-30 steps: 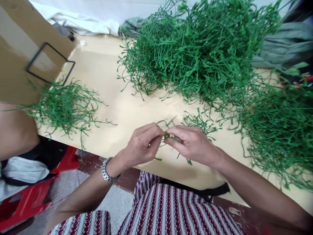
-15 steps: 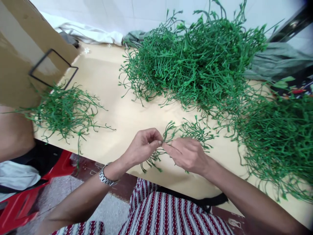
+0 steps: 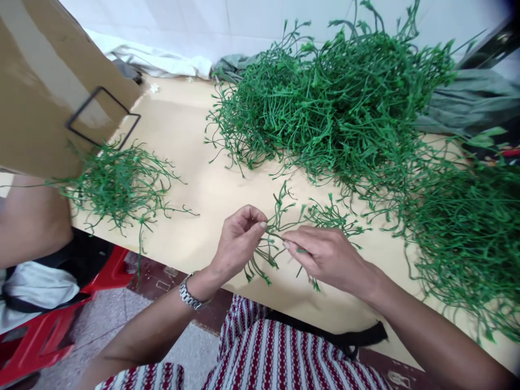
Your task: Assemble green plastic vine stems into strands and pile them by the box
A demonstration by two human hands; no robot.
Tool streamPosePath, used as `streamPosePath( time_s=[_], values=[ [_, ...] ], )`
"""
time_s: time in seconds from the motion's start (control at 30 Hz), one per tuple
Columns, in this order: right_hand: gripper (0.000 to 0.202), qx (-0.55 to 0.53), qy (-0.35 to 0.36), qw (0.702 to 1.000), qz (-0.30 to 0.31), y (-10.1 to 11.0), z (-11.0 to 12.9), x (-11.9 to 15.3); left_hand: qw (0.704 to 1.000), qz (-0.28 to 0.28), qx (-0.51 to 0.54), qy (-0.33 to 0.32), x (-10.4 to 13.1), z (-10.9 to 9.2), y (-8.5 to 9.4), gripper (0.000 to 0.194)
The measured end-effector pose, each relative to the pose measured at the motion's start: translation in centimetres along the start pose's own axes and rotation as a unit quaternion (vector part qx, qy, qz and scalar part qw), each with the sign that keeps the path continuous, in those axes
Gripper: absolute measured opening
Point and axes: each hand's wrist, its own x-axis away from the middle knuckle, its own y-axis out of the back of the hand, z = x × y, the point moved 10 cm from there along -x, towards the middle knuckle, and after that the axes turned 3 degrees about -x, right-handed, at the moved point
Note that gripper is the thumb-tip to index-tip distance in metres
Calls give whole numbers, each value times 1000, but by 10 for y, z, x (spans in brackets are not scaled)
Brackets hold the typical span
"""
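Observation:
Between thumb and fingers, my left hand (image 3: 239,238) pinches a green artificial plant stem (image 3: 276,234) with several thin branches. On the other side, my right hand (image 3: 325,254) has its fingertips closed on the same stem, a short way from the left. Branch tips fan out above and below both hands, over the table. Just behind my right hand lies a small bunch of green sprigs (image 3: 335,214), partly covered by the hand. A metal watch (image 3: 190,292) is on my left wrist.
A large heap of green stems (image 3: 325,97) covers the table's back, with another heap (image 3: 475,233) at right. A smaller pile (image 3: 117,184) lies at left beside a cardboard box (image 3: 52,81) and black wire frame (image 3: 101,116). Another person's arm (image 3: 36,222) and a red stool (image 3: 109,271) are left.
My right hand has turned and drawn slightly away from my left, so more of the stem shows between them. The whole view has shifted a little.

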Motion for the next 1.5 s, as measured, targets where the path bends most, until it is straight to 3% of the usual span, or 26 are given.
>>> streamPosePath(
  time_s=[0.17, 0.4, 0.47, 0.67, 0.83, 0.97, 1.03, 1.1, 1.17, 1.23, 1.27, 1.33, 1.4, 1.5],
  values=[
    [18, -20, 15, 990, -138, 56, 8, -5, 998, -12, -48, -26, 0, -10, 4, 8],
    [14, 5, -76, 980, -183, 85, -26, -16, 1000, 22, 8, -5, -3, 2, 10, 13],
    [14, -6, -90, 982, -168, 82, -33, -20, 999, 30, 17, -12, -5, 2, 12, 12],
    [20, -80, -40, 996, -20, 42, -24, -35, 995, 46, -16, -82, -2, -14, 7, 11],
    [19, -98, 13, 993, -62, 38, -15, -33, 995, 63, -40, -73, 0, -14, 0, 13],
    [22, -109, 56, 992, -8, 18, -8, -29, 995, 68, -37, -68, 0, -15, -3, 15],
    [23, -123, 55, 991, -3, 18, -10, -27, 995, 61, -34, -67, -1, -16, -3, 14],
    [22, -122, 15, 990, -63, 36, -20, -23, 997, 48, -34, -57, -2, -17, -1, 12],
    [21, -88, -46, 980, -171, 67, -30, -14, 999, 27, -29, -35, -4, -15, 1, 10],
    [22, -30, -66, 962, -263, 93, -25, -2, 1000, 9, -24, 0, -5, -11, 2, 9],
    [22, -1, -50, 960, -275, 97, -16, 0, 1000, 4, -22, 16, -6, -8, 2, 9],
    [20, 52, 17, 974, -218, 82, 9, -5, 999, 6, -20, 36, -5, -6, -2, 9],
    [12, 91, 66, 987, -117, 49, 24, -13, 999, 9, -16, 36, -4, -7, -7, 10],
    [14, 99, 36, 994, -34, 11, 15, -21, 1000, 8, -17, 19, -1, -11, -11, 11]
  ],
)
